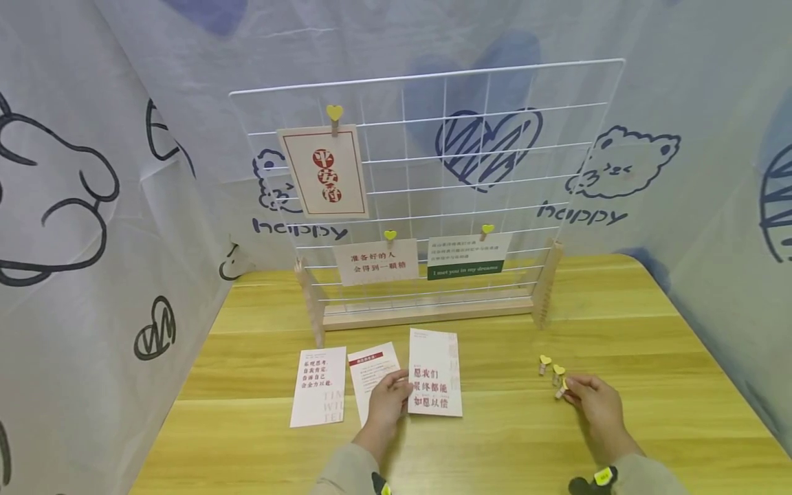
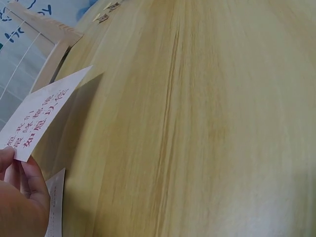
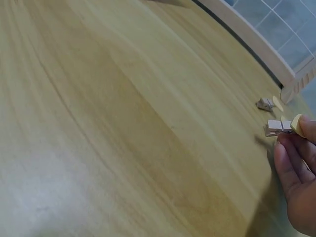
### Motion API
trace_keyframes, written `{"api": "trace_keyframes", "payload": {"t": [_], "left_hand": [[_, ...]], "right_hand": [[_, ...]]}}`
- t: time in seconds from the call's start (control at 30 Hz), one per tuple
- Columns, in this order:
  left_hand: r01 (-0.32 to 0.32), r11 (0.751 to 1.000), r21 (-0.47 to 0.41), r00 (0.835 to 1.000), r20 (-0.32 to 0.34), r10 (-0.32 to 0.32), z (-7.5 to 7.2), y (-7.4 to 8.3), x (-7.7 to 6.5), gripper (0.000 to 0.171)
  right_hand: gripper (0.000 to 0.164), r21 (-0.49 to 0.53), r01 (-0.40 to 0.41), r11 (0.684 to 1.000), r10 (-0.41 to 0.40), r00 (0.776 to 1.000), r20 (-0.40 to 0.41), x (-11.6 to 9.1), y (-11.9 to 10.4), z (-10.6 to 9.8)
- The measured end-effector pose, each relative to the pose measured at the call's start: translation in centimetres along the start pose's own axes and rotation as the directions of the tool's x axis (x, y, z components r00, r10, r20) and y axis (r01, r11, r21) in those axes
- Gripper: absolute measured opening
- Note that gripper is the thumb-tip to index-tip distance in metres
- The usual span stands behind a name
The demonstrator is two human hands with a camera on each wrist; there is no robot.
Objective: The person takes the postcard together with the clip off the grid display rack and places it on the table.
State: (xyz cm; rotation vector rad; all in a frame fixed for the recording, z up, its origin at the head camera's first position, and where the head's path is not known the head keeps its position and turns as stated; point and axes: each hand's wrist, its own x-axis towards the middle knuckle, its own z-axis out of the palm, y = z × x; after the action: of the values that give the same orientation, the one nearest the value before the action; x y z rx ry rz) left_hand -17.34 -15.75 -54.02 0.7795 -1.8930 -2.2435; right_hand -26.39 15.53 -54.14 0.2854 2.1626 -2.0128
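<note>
My left hand (image 1: 388, 402) pinches the left edge of a white card (image 1: 435, 375) with red lettering, lifted and tilted over the table in the left wrist view. Between the thumb and fingers of my right hand (image 1: 597, 411) is a small wooden clothespin (image 3: 280, 126) topped with a yellow heart. Two more heart clothespins, one at the back (image 1: 544, 364) and one nearer (image 1: 558, 373), lie just beyond that hand. Under my left hand lies a card with a red heading (image 1: 374, 364), partly covered. Left of it is another white card (image 1: 318, 388) with red text.
A white wire grid (image 1: 427, 172) stands upright in a wooden base (image 1: 427, 315) behind the cards. Heart clothespins hold a red-bordered card (image 1: 324, 196), a white card (image 1: 376, 275) and a green-and-white card (image 1: 467, 267) on it. Patterned cloth (image 1: 693, 165) surrounds the wooden table (image 1: 495, 447).
</note>
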Motion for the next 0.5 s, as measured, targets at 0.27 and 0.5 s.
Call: {"api": "trace_keyframes", "payload": {"t": [0.27,0.5], "left_hand": [[-0.002,1.0,-0.006,1.0,0.015,0.002,0.29,-0.39,0.1,0.031],[-0.013,0.993,0.12,1.0,0.002,0.013,0.41,-0.89,0.14,0.03]], "right_hand": [[0.028,-0.059,0.029,0.998,-0.031,0.999,-0.026,0.08,0.67,-0.1],[0.012,-0.098,0.051,0.994,-0.058,0.996,-0.066,0.38,0.79,0.03]]}}
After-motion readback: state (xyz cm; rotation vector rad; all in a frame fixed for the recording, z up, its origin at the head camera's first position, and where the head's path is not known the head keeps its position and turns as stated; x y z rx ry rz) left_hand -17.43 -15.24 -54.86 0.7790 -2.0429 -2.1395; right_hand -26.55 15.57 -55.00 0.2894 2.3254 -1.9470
